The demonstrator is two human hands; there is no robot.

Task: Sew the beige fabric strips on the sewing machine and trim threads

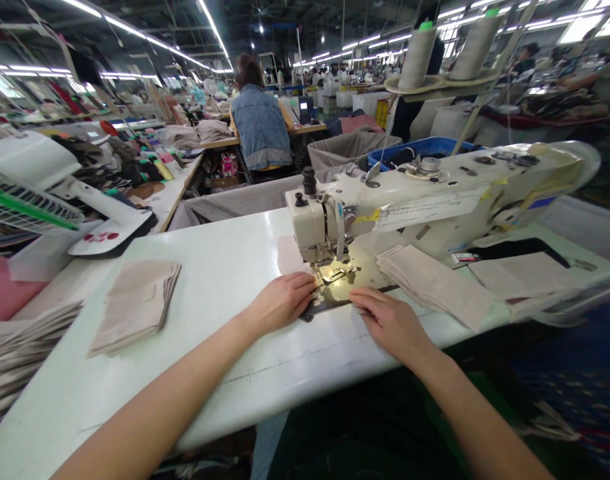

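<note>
My left hand (289,298) is at the needle area of a white sewing machine (415,193), its fingers closed at the near edge of a small beige fabric piece (289,255). That piece lies left of the presser foot, partly hidden by the hand and the machine head. To the right of the lit needle plate (341,288), my right hand (392,321) has its fingers drawn together near the plate's front edge. Whatever may be between those fingertips is too small to make out.
Folded beige fabric stacks lie on the table at left (135,303) and right of the needle (435,283). Further right is another beige piece (522,275). A white fan (39,173) stands at left. Thread cones (417,59) rise behind the machine. A person in a denim vest (262,127) sits ahead.
</note>
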